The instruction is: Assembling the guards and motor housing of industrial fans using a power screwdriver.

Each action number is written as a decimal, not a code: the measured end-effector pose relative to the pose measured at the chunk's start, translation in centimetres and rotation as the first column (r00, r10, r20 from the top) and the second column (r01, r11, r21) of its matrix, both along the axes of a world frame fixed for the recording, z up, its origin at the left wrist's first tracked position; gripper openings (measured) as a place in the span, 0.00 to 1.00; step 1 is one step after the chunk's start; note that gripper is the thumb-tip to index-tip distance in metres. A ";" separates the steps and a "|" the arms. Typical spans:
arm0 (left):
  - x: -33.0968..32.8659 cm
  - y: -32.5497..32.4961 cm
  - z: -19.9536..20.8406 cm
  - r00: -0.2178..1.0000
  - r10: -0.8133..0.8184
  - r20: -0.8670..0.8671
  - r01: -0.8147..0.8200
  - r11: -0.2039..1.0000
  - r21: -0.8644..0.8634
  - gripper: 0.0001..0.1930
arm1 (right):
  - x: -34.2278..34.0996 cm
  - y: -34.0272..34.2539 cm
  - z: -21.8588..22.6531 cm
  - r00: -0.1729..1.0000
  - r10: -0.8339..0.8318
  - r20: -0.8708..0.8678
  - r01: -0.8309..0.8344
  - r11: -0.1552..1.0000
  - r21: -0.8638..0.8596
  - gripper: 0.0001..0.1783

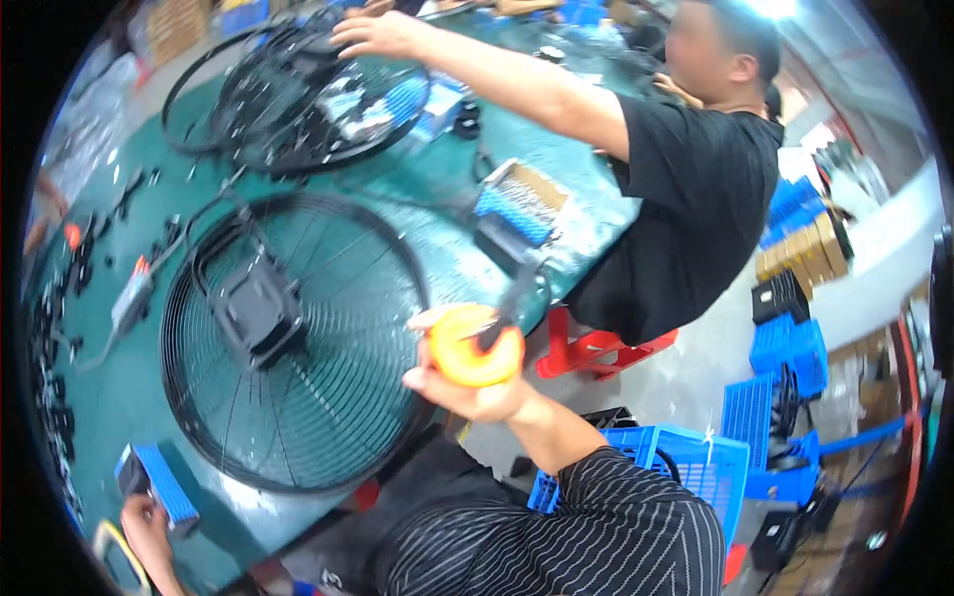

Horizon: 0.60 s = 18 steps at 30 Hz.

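A black wire fan grille with a dark square motor housing at its middle lies on the green table in front of me. Just off its right edge, my right hand is wrapped round a yellow-orange rounded tool with a dark part on top; its exact kind is not clear. At the lower left, my left hand is beside a small blue box, its fingers curled together at the box's edge. Whatever they may pinch is too small to make out.
Across the table a co-worker reaches over another fan grille. An open box of small screws stands near them. A corded screwdriver lies at the left. Blue crates and a red stool stand to my right.
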<state>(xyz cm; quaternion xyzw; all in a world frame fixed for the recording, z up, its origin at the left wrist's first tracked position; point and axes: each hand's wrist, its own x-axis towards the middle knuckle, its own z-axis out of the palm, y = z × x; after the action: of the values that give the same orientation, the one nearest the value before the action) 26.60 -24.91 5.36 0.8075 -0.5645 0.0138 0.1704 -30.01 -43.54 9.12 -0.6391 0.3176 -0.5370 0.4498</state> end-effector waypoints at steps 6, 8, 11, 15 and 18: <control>0.5 -2.1 0.9 0.992 0.119 -0.034 -0.111 0.976 0.190 0.09 | 0.3 0.1 0.4 1.000 0.028 -0.011 -0.029 0.982 -0.187 0.24; 2.9 -1.0 -0.2 0.998 -0.020 -0.053 0.020 1.000 -0.011 0.10 | 0.5 0.0 0.9 1.000 0.022 -0.007 -0.023 0.981 -0.194 0.25; 2.1 -0.5 -0.1 0.989 0.010 -0.148 -0.033 0.988 -0.150 0.08 | 0.3 -0.2 1.6 0.999 -0.036 -0.010 0.033 0.978 -0.208 0.31; -4.8 -0.2 3.0 0.937 -0.039 -0.348 -0.046 0.971 -0.234 0.04 | -1.5 1.0 2.9 0.972 0.073 0.222 -0.040 0.988 -0.147 0.32; -15.5 0.8 3.8 0.782 -0.170 -0.600 -0.105 0.913 -0.395 0.03 | 0.8 3.1 5.2 0.813 0.207 0.545 -0.128 0.976 -0.179 0.23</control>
<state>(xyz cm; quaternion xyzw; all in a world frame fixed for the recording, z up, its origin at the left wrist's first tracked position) 11.06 -24.14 9.12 0.7025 -0.4748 -0.1392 0.5115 -29.24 -40.39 14.31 -0.5075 0.0776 -0.6788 0.5249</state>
